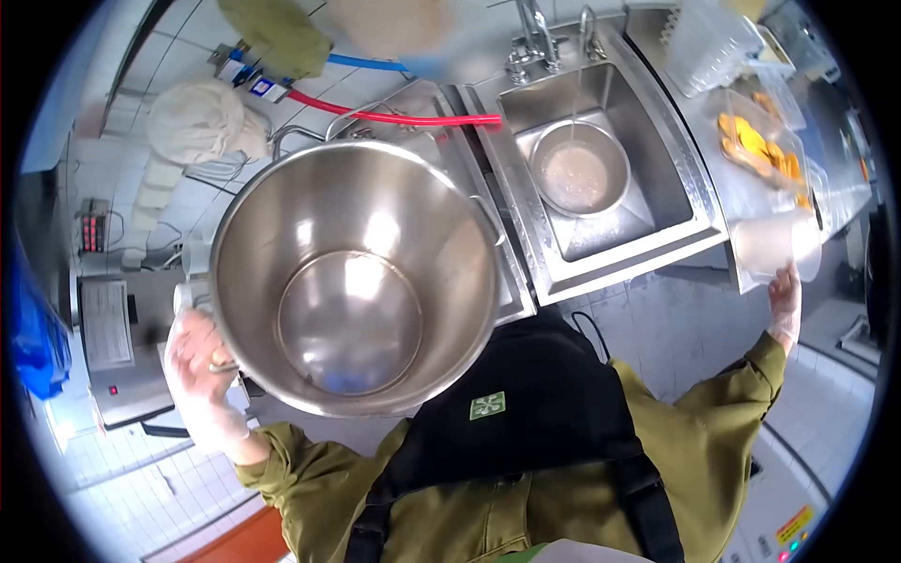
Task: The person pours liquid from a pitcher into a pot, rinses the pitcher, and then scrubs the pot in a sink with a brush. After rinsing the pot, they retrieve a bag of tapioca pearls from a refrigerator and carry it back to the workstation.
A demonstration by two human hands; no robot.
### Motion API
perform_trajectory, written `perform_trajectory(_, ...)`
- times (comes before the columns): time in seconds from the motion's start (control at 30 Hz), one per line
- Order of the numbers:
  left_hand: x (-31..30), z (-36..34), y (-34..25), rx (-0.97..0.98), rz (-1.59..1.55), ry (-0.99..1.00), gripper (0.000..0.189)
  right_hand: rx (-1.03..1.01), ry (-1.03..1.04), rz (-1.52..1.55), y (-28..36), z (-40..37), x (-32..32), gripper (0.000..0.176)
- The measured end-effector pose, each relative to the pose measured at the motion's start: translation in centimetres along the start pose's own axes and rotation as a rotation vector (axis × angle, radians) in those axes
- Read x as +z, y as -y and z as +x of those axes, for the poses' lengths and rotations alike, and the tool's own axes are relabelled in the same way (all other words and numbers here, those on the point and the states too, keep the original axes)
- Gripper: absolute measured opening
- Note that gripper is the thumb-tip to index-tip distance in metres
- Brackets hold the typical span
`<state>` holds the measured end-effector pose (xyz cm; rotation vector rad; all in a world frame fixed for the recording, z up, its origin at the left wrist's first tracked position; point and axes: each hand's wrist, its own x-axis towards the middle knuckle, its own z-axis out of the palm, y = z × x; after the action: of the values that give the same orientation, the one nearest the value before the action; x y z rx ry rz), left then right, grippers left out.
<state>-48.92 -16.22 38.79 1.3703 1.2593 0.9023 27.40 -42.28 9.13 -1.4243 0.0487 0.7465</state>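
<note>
One lg. steel pot [352,281], L of ctr., open mouth toward the camera; bare interior visible down to the round base. Loop handle on its R side, near the counter strip. Task item, so located: between the person's L hand and the sink.

Sink [648,211]: rectangular steel basin, R of lg. pot, taps [540,47] at far edge.

White cloth [197,122]: bunched, far L, beyond lg. pot's rim.

Sm. pot [580,169]: inside sink, under a thin running stream, cloudy liquid w/ bubbles inside.

Clear tub [762,150]: R counter, holds yellow-orange pcs. [751,138]; stacked clear containers [709,47] just beyond.

Translucent container [774,246]: at R counter's near edge, nearer the person than the tub.

L hand [199,361]: at lg. pot's L rim, beside a small metal handle there; fingers partly curled, not fully spread. Firmness of hold: cannot tell.

R hand [786,305]: arm stretched out to R, fingers extended up against near edge of translucent container. Thumb placement unclear; cannot tell if gripped or only touched.

Red hose [394,117]: runs past lg. pot's far rim, end reaching sink's L edge.

Whisk [221,167]: wire type, beside cloth, approx. level w/ hose.
</note>
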Motion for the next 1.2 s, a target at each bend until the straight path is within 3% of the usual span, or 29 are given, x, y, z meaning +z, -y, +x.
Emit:
perform_trajectory(0.07, 2.7, 2.1, -0.8, -0.230, -0.675, -0.007, 0.014, -0.061, 0.019, -0.063, 0.0, 1.9, -1.4, 0.045)
perform_trajectory(0.1, 3.9, 3.0, -1.4, -0.337, -1.071, -0.070, 0.023, -0.079, -0.058, -0.108, 0.8, -0.8, 1.3, 0.049)
perform_trajectory(0.13, 3.5, 3.8, -1.1, -0.423, -1.128, 0.000, 0.023, -0.098, -0.136, -0.154, 1.8, -4.1, 4.4, 0.053)
perform_trajectory(0.2, 4.3, 5.1, -0.8, -0.491, -1.133, 0.020, 0.031, -0.113, -0.349, -0.749, 1.8, -2.2, 1.5, 0.044)
perform_trajectory(0.23, 4.4, 5.8, -0.5, -0.521, -1.115, 0.045, 0.033, -0.133, -0.658, -1.590, 1.7, -0.7, 0.4, 0.050)
perform_trajectory(0.27, 4.6, 6.4, 0.0, -0.500, -1.088, 0.080, 0.032, -0.596, -0.905, -1.496, -0.3, -5.6, 5.7, 0.052)
perform_trajectory(0.3, 5.0, 6.9, 0.3, -0.509, -1.083, 0.076, 0.031, -0.791, -0.494, -1.151, -2.4, -6.6, 8.9, 0.040)
perform_trajectory(0.4, 6.6, 8.5, 0.8, -0.554, -1.030, 0.098, 0.029, -0.219, 0.570, -0.968, -9.4, -11.0, 23.0, 0.040)
perform_trajectory(0.43, 6.9, 8.9, 1.1, -0.568, -1.057, 0.149, 0.029, -0.168, 0.658, -0.570, -11.3, -14.6, 27.1, 0.044)
perform_trajectory(0.47, 7.2, 9.3, 1.4, -0.575, -1.087, 0.196, 0.030, 0.102, 0.717, -0.501, -13.0, -14.8, 31.8, 0.046)
perform_trajectory(0.53, 6.9, 9.6, 2.3, -0.597, -1.114, 0.257, 0.031, 0.424, 0.958, -0.027, -17.7, -14.5, 36.2, 0.048)
perform_trajectory(0.63, 4.4, 10.0, 4.0, -0.606, -1.169, 0.305, 0.029, 0.507, 0.771, 0.037, -16.9, -16.8, 40.1, 0.034)
perform_trajectory(0.73, 0.4, 10.4, 6.3, -0.601, -1.206, 0.303, 0.029, 0.310, 0.827, -0.192, -16.6, -17.1, 39.8, 0.028)
perform_trajectory(0.77, -1.0, 10.5, 7.3, -0.611, -1.198, 0.281, 0.030, 0.368, 0.753, -0.239, -15.2, -18.5, 40.8, 0.031)
perform_trajectory(0.87, -4.6, 11.5, 11.3, -0.647, -1.209, 0.276, 0.035, 0.343, 0.874, -0.111, -13.7, -20.8, 42.0, 0.031)
perform_trajectory(0.97, -5.8, 12.1, 15.1, -0.560, -0.764, -0.125, 0.036, 0.274, 0.893, -0.175, -14.8, -22.3, 42.4, 0.030)
perform_trajectory(1.07, -8.4, 13.8, 21.3, -0.493, -0.828, 0.080, 0.033, 0.331, 0.787, -0.254, -17.5, -23.8, 42.8, 0.029)
perform_trajectory(1.1, -9.0, 13.6, 22.3, -0.411, -0.743, 0.125, 0.027, 0.245, 0.807, -0.347, -18.5, -24.5, 42.8, 0.029)
perform_trajectory(1.17, -9.0, 14.7, 25.4, -0.403, -0.468, -0.147, 0.028, 0.039, 0.868, -0.542, -20.1, -26.1, 43.1, 0.027)
perform_trajectory(1.2, -10.2, 16.5, 28.7, -0.467, -0.474, -0.125, 0.031, 0.178, 0.876, -0.376, -21.5, -26.5, 43.2, 0.027)
